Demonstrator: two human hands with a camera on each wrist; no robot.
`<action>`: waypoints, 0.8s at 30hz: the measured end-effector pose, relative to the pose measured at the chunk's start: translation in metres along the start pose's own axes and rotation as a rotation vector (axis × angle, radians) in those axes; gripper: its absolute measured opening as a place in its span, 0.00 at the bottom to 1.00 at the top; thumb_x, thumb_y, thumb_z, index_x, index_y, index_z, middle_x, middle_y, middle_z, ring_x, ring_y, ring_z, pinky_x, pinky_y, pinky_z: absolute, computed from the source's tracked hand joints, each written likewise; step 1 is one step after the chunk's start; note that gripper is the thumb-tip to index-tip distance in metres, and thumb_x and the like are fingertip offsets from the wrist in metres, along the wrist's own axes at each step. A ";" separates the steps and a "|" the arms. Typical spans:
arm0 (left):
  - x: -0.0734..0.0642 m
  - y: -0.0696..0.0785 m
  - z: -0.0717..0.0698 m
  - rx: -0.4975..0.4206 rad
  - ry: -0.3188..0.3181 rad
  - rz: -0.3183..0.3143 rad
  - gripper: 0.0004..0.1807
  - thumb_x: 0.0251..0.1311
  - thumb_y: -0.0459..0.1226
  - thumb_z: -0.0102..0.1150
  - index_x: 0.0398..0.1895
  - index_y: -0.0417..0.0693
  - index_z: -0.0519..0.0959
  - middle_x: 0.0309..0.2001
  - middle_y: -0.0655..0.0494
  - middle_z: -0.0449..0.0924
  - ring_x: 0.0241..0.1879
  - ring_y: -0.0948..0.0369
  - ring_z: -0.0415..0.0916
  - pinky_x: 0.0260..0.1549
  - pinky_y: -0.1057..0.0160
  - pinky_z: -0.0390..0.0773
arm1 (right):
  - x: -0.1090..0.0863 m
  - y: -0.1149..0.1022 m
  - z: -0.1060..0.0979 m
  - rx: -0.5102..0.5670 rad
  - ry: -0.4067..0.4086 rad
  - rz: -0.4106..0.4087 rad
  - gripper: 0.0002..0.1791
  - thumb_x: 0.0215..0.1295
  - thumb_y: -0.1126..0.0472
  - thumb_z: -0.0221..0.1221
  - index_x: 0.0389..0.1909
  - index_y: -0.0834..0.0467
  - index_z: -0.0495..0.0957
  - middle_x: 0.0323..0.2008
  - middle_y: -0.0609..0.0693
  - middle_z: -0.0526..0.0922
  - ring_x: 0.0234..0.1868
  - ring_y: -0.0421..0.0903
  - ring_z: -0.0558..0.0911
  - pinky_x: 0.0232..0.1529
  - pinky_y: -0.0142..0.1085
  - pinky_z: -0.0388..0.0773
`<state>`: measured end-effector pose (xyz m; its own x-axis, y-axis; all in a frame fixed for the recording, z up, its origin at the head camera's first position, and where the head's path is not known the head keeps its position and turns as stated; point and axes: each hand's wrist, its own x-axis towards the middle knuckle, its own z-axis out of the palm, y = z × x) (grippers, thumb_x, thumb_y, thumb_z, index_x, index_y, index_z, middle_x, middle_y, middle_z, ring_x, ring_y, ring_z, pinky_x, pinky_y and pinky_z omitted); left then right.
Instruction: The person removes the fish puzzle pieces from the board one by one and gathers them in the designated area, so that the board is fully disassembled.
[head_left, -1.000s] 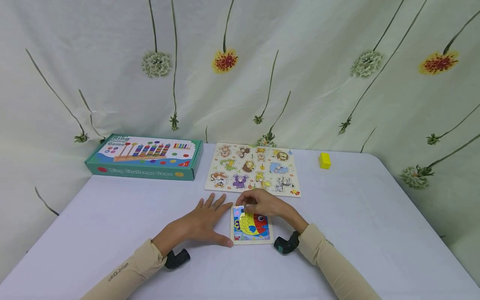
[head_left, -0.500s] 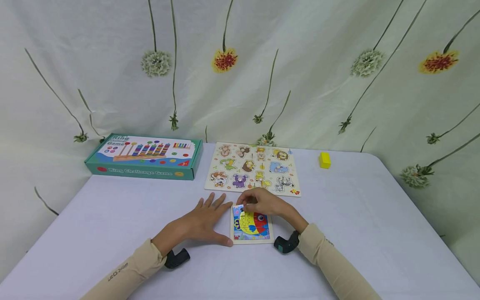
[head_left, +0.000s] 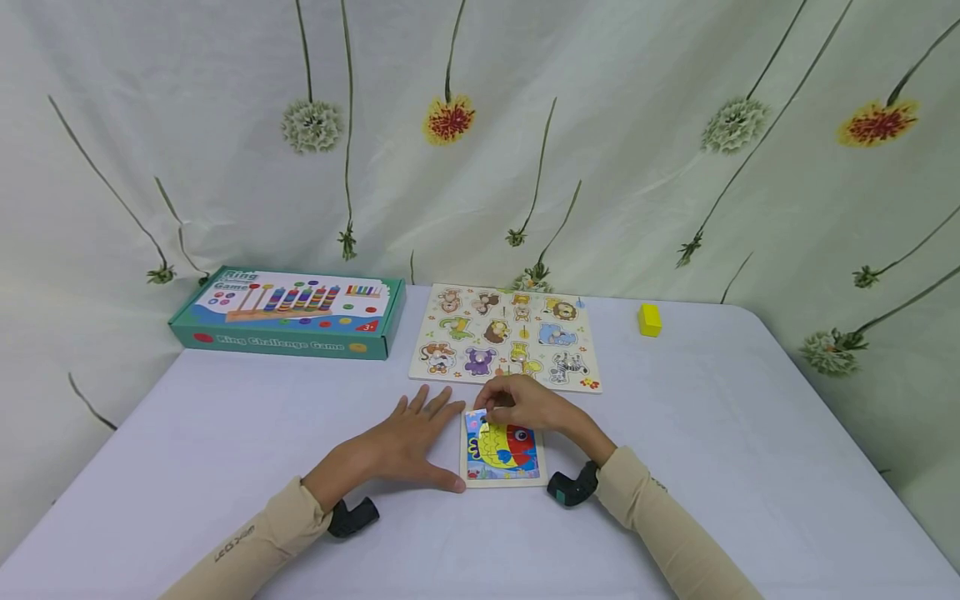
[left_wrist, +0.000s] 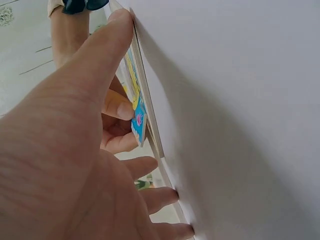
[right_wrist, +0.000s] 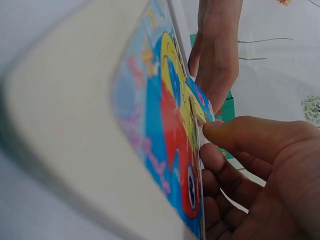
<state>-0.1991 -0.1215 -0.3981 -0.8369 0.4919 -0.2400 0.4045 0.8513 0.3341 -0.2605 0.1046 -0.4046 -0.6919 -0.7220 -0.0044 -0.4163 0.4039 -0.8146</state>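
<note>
A small framed jigsaw puzzle (head_left: 504,457) with a yellow and red fish lies flat on the table. My right hand (head_left: 528,403) pinches a blue corner puzzle piece (right_wrist: 200,100) between thumb and fingers at the far left corner. That piece sits tilted, its outer edge raised above the frame, as the left wrist view shows. Flat and spread, my left hand (head_left: 408,440) rests on the table at the puzzle's left side. Its thumb touches the near left corner of the frame, and its index fingertip is by the far left corner.
Just behind the puzzle lies a wooden animal peg board (head_left: 506,333). A green ring game box (head_left: 288,317) stands at the back left. Toward the back right sits a yellow block (head_left: 649,321). A floral cloth (head_left: 615,150) hangs behind the white table (head_left: 750,433).
Over the last second the corner piece in my right hand has tilted slightly. My left hand has stayed in place.
</note>
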 end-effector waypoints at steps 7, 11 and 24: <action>0.001 -0.001 -0.003 -0.028 0.001 -0.019 0.55 0.45 0.69 0.60 0.74 0.53 0.56 0.76 0.49 0.44 0.75 0.44 0.32 0.70 0.39 0.39 | 0.000 -0.002 0.000 -0.012 0.000 -0.006 0.05 0.64 0.68 0.58 0.39 0.61 0.80 0.35 0.50 0.80 0.36 0.41 0.76 0.43 0.28 0.77; 0.005 -0.003 -0.002 -0.066 0.027 -0.011 0.46 0.54 0.66 0.55 0.70 0.51 0.61 0.76 0.46 0.45 0.75 0.43 0.34 0.70 0.38 0.39 | 0.001 -0.002 -0.001 -0.020 -0.010 -0.010 0.05 0.63 0.68 0.58 0.39 0.61 0.79 0.35 0.50 0.80 0.36 0.41 0.76 0.43 0.28 0.76; 0.012 0.004 0.000 -0.064 0.097 -0.004 0.31 0.57 0.57 0.60 0.56 0.48 0.67 0.74 0.40 0.49 0.73 0.36 0.35 0.65 0.31 0.40 | 0.001 0.000 -0.002 -0.039 -0.003 -0.001 0.05 0.64 0.68 0.58 0.39 0.61 0.80 0.36 0.49 0.79 0.37 0.41 0.76 0.44 0.27 0.77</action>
<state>-0.2079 -0.1122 -0.3994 -0.8715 0.4660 -0.1527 0.3796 0.8382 0.3917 -0.2622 0.1051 -0.4034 -0.6894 -0.7244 -0.0051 -0.4403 0.4246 -0.7911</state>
